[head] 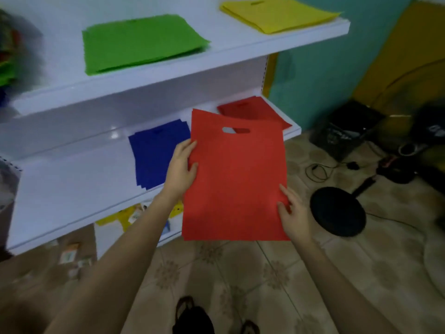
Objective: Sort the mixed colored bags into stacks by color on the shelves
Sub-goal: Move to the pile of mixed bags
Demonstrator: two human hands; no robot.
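The red bag (236, 179) is held flat between both hands, the left hand (180, 169) pinching its left edge and the right hand (293, 215) its lower right edge, just before the red stack (255, 109) (overlapping it in view), its long axis and cut-out end pointing toward that stack.

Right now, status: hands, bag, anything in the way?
Hands: left hand and right hand grip the red bag by its edges. Bag in the air, short of the red stack. Path looks open.

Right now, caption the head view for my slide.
Left hand and right hand hold a red bag before the red stack; blue stack, green stack and yellow stack lie sorted.
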